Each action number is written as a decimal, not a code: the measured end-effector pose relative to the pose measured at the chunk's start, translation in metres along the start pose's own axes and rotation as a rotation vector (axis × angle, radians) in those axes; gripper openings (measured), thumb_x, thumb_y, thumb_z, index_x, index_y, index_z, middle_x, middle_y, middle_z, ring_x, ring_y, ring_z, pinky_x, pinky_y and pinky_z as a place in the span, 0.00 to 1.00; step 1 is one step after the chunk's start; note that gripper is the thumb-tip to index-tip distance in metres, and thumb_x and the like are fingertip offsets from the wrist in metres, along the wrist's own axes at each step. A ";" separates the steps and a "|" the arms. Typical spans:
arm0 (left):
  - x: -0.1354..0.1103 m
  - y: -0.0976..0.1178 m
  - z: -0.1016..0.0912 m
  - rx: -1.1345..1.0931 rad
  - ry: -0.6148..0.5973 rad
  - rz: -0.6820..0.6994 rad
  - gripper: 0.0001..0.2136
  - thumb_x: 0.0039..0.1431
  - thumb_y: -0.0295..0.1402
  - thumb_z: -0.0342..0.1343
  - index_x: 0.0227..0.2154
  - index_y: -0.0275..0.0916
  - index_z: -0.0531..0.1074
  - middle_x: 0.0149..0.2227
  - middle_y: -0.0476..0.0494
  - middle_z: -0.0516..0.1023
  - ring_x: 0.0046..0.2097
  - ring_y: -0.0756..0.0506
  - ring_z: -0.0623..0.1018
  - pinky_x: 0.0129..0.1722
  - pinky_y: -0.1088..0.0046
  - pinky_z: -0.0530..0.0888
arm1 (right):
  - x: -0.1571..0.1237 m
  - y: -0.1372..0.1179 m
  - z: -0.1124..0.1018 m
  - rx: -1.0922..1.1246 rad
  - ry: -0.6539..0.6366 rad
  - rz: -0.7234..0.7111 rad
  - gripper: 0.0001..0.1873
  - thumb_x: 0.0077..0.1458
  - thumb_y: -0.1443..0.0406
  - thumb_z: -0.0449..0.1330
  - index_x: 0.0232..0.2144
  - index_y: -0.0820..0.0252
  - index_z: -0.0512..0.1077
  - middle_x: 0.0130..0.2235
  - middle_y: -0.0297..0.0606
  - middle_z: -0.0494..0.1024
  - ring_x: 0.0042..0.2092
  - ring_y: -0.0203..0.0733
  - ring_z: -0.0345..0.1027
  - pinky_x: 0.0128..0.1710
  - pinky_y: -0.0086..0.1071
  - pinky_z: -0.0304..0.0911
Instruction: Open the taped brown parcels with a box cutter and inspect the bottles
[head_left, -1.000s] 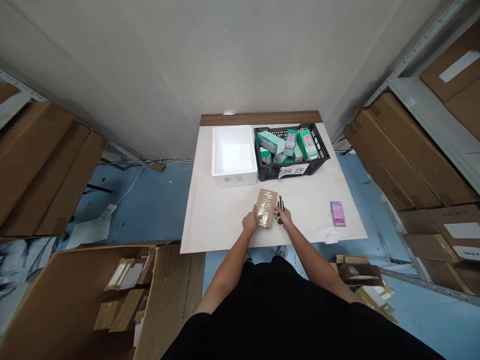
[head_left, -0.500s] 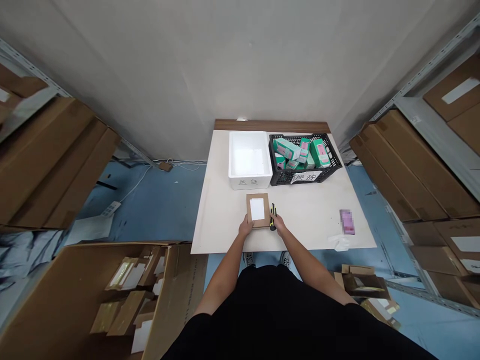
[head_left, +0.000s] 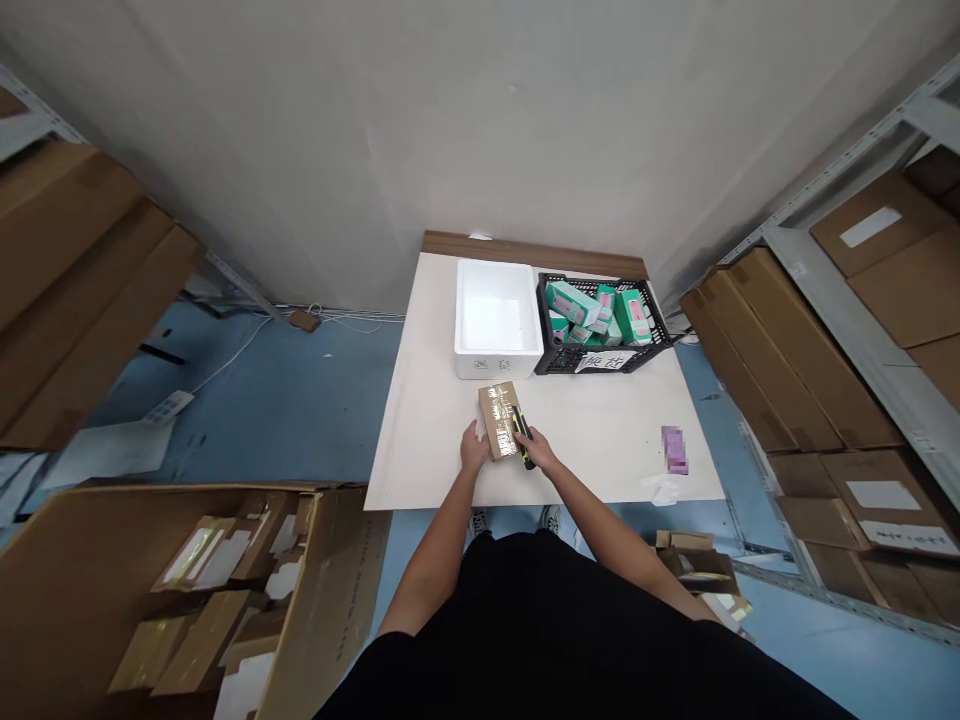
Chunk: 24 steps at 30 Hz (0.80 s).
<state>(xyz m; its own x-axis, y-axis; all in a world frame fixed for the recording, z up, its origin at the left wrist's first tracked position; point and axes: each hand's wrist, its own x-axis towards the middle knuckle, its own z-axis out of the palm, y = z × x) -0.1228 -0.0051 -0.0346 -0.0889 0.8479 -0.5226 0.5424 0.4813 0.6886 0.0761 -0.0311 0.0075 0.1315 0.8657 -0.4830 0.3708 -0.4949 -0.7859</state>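
A small cardboard box [head_left: 498, 412] wrapped in shiny clear tape lies slightly turned on the white table [head_left: 420, 440]. My left hand [head_left: 474, 448] grips its near left side. In my right hand [head_left: 535, 448] is a black and yellow box cutter [head_left: 523, 436], its front end over the right part of the box. Whether the blade touches the tape is too small to tell. Behind the box stands a white foam box [head_left: 498, 366] with handwriting on its front. Beside that, a black plastic crate [head_left: 551, 355] holds several green and pink cartons [head_left: 574, 302].
A purple pack [head_left: 674, 450] and a crumpled white piece [head_left: 661, 489] lie at the table's right. At lower left a large open carton [head_left: 330, 590] contains several parcels. Shelves with cardboard boxes [head_left: 787, 340] flank both sides. An open box [head_left: 694, 565] sits on the floor at right.
The cardboard box has been flipped, from its white-labelled face to its taped face, and turned a little. The box cutter has moved left, over the box. The whole view has shifted slightly.
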 end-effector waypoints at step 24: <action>0.017 0.065 -0.004 0.569 -0.251 0.208 0.64 0.47 0.49 0.74 0.80 0.54 0.39 0.81 0.48 0.27 0.77 0.21 0.51 0.64 0.46 0.72 | 0.058 -0.074 -0.007 -0.489 -0.013 -0.147 0.30 0.67 0.58 0.62 0.69 0.46 0.68 0.48 0.40 0.86 0.50 0.55 0.78 0.52 0.38 0.66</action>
<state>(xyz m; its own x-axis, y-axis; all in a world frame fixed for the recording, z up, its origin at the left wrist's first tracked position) -0.0927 0.0410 0.0035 0.2258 0.8001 -0.5558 0.8906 0.0616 0.4506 0.0629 0.0559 0.0406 0.0352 0.9208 -0.3884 0.7720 -0.2719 -0.5746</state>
